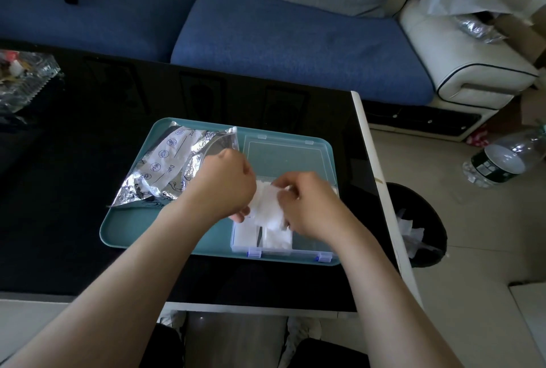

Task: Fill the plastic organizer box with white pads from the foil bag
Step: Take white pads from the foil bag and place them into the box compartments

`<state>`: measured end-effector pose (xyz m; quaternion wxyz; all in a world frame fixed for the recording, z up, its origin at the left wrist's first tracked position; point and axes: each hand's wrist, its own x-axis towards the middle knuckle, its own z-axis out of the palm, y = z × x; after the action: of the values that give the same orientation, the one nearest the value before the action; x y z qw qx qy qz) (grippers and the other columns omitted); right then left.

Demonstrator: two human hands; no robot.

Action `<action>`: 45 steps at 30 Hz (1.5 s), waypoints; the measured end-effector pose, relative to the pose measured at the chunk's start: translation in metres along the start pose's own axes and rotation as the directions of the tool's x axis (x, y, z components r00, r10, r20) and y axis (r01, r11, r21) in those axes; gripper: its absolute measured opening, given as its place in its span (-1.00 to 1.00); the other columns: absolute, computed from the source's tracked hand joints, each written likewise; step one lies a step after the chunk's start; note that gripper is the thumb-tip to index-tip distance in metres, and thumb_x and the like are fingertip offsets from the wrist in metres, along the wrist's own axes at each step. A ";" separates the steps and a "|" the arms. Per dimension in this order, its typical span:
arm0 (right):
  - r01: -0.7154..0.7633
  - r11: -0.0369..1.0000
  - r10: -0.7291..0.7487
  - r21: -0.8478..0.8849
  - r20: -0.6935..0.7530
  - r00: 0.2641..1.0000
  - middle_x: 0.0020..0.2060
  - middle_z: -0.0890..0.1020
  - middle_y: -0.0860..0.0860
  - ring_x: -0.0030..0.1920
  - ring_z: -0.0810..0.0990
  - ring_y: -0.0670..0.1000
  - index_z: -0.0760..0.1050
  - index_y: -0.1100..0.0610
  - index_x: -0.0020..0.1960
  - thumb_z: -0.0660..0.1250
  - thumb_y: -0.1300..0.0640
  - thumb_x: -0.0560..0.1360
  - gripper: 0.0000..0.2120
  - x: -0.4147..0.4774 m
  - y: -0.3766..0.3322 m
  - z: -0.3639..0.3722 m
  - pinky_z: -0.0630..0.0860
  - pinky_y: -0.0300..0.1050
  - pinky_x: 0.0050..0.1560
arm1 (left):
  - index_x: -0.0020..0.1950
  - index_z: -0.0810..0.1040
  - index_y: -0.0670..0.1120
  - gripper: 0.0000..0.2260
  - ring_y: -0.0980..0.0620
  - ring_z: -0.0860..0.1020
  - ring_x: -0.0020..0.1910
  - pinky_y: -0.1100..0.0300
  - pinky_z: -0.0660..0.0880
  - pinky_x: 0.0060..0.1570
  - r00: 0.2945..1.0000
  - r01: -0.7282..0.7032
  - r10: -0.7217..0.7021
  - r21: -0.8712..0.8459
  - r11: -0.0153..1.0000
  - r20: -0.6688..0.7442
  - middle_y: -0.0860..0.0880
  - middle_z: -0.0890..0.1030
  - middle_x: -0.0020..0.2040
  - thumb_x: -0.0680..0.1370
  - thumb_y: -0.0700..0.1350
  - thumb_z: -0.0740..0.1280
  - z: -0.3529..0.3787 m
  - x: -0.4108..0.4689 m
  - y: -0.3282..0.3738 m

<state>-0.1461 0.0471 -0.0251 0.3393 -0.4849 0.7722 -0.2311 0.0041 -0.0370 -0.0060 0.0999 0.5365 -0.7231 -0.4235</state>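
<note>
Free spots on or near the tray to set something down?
Free: front-left corner of the teal tray, foil bag behind it, organizer box to its right; the black table left of the tray; the table strip before the tray's near rim. Crowded: over the box, where left hand and right hand grip white pads.

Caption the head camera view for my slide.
Left hand and right hand hold white pads over the organizer box on a teal tray.
</note>
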 end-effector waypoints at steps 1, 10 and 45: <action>-0.002 0.999 0.004 -0.045 0.043 0.999 -0.24 0.67 0.04 -0.44 0.65 -0.13 0.58 0.00 0.32 0.23 0.16 0.71 -0.75 -0.001 0.000 0.005 0.50 -0.28 -0.42 | -0.01 0.55 -0.17 -0.82 -0.18 0.70 -0.38 -0.02 0.70 -0.28 0.998 -0.036 0.042 0.118 0.992 -0.051 -0.23 0.68 -0.21 0.59 -0.28 0.15 0.000 0.000 -0.003; 0.029 0.998 -0.028 -0.057 0.010 1.000 -0.12 0.62 0.04 0.04 0.60 0.04 0.54 -0.11 0.00 0.42 0.19 0.60 -0.82 0.003 0.001 0.038 0.45 -0.17 -0.17 | 0.06 0.56 -0.06 -0.70 -0.19 0.71 -0.18 -0.09 0.71 -0.16 0.994 -0.008 -0.036 0.400 0.917 0.102 -0.14 0.60 0.01 0.47 -0.41 0.41 0.006 0.004 -0.024; 0.134 0.869 -0.117 -0.477 0.064 0.991 -0.15 0.70 -0.04 -0.08 0.66 0.07 0.65 0.01 -0.09 0.30 0.13 0.48 -0.86 0.001 -0.035 0.044 0.66 0.01 -0.07 | 0.21 0.68 0.01 -0.46 -0.34 0.36 0.35 -0.23 0.41 0.26 0.932 -0.083 0.218 0.416 0.906 -0.288 -0.20 0.40 0.38 0.49 0.17 0.02 -0.027 0.008 -0.025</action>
<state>-0.0930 0.0300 -0.0311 0.2053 -0.6067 0.7666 -0.0459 0.0349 -0.0593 -0.0097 0.1406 0.5502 -0.8067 -0.1636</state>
